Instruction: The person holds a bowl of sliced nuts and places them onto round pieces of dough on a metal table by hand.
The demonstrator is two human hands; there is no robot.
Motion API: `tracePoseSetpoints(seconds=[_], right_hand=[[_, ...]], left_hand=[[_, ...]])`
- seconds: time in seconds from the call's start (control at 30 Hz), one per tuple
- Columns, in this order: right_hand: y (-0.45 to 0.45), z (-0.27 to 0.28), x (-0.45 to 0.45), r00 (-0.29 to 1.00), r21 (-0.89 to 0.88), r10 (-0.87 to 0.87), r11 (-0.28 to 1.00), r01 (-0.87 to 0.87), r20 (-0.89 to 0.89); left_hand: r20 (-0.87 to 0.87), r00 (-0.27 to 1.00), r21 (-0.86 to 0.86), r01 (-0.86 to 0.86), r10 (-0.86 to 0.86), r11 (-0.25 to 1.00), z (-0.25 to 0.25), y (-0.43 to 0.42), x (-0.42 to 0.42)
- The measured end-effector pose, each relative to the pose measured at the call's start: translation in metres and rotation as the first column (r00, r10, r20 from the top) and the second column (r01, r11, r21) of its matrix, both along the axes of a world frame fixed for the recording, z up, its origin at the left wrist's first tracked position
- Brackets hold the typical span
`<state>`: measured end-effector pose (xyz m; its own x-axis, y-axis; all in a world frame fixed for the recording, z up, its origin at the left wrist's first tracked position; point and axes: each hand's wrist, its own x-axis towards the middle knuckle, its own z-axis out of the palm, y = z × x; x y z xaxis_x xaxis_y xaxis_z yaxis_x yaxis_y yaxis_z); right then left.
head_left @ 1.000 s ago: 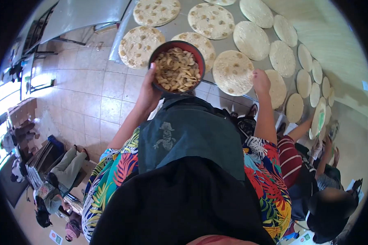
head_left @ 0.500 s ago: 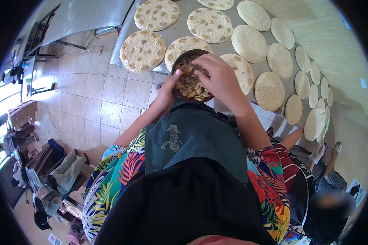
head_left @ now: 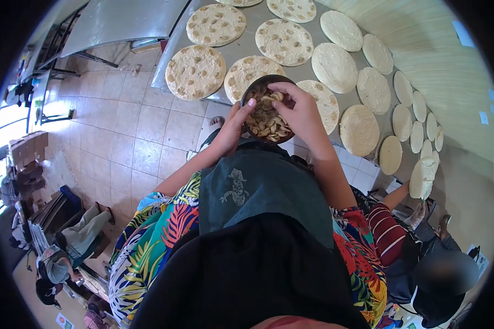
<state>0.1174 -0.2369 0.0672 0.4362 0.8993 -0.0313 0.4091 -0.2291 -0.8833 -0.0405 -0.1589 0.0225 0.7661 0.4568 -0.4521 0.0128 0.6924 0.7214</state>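
A dark bowl (head_left: 249,122) of sliced, pale brown pieces (head_left: 269,126) is held in front of my apron, at the edge of a metal table. My left hand (head_left: 237,122) grips its left side, thumb over the rim. Over the bowl, my right hand (head_left: 301,109) has its thumb and forefinger pinched on some of the slices. Just behind the bowl lies a round flatbread base (head_left: 247,74) dotted with slices, and another topped round (head_left: 325,104) is partly hidden by my right hand.
More topped rounds (head_left: 195,72) lie at the table's left; plain pale rounds (head_left: 359,130) run along its right. A co-worker (head_left: 387,233) stands at the right by the same table. Other people (head_left: 82,233) are at the lower left. A grey table (head_left: 121,24) stands upper left.
My right hand has gone from the round at the table's edge into the bowl, and its fingers have closed on slices. The bowl, in my left hand, has shifted right and down.
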Motion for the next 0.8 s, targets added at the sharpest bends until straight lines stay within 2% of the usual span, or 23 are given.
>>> tracePoseSetpoints(seconds=[0.07, 0.1, 0.43, 0.5, 0.53, 0.6, 0.63, 0.7, 0.73, 0.8], right_hand=[[-0.007, -0.019, 0.013, 0.961, 0.108, 0.020, 0.994, 0.011, -0.276], [-0.007, -0.007, 0.009, 0.899, 0.029, -0.028, 0.999, 0.045, -0.437], [-0.036, -0.001, 0.024, 0.783, -0.041, -0.141, 0.988, 0.146, -0.606], [-0.042, 0.007, 0.026, 0.543, -0.001, -0.084, 0.988, 0.152, -0.835], [-0.046, 0.007, 0.028, 0.543, -0.003, -0.091, 0.987, 0.161, -0.835], [-0.052, 0.006, 0.033, 0.376, 0.020, -0.036, 0.989, 0.144, -0.926], [-0.055, 0.007, 0.033, 0.375, 0.017, -0.043, 0.988, 0.155, -0.926], [-0.055, 0.006, 0.033, 0.597, -0.081, -0.157, 0.985, 0.151, -0.787], [-0.057, 0.006, 0.034, 0.593, -0.079, -0.160, 0.984, 0.159, -0.789], [-0.057, 0.006, 0.035, 0.666, 0.010, -0.146, 0.974, 0.224, -0.731]], left_hand=[[-0.025, 1.000, -0.007, 0.002, -0.002, 1.000, 0.002, -0.003, 0.003], [-0.020, 1.000, -0.008, 0.009, -0.009, 1.000, 0.004, 0.001, -0.003], [-0.004, 0.993, -0.051, 0.113, -0.114, 0.992, -0.015, -0.012, 0.008], [0.005, 0.991, -0.064, 0.132, -0.132, 0.989, -0.009, -0.014, 0.010], [0.020, 0.989, -0.042, 0.144, -0.143, 0.989, -0.002, -0.015, 0.011], [0.037, 0.985, -0.025, 0.168, -0.167, 0.985, 0.001, -0.016, 0.015], [0.045, 0.984, -0.018, 0.171, -0.170, 0.985, 0.000, -0.017, 0.017], [0.047, 0.982, -0.010, 0.182, -0.181, 0.983, -0.004, -0.020, 0.024], [0.015, 0.985, -0.021, 0.171, -0.171, 0.985, -0.007, -0.021, 0.027], [-0.017, 0.986, -0.026, 0.166, -0.166, 0.986, -0.011, -0.019, 0.030]])
